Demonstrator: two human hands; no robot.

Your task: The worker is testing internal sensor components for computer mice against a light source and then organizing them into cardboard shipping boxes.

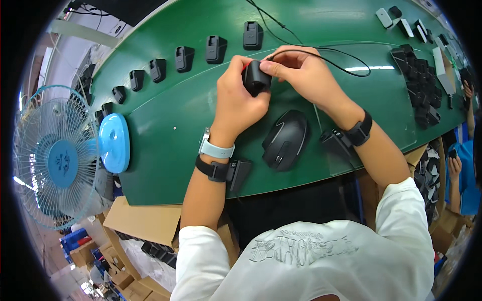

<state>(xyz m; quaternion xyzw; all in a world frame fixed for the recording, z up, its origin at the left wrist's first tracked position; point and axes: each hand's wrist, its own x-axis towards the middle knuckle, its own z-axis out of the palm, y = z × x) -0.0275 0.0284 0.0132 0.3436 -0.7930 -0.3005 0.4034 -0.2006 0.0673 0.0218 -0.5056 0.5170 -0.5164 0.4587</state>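
My left hand is closed round a small black plastic device with a strip of red at its upper left edge. Pinched at the upper right of the device, my right hand holds the end of a thin black cable. The plug itself is hidden by the fingers. The cable loops right over the green table and back to its far side. Below the hands lies a black computer mouse.
Several black blocky devices stand in a curved row along the far left. A dark pile of similar pieces lies at right. A fan with a blue base stands left. Near right, another person's hand shows.
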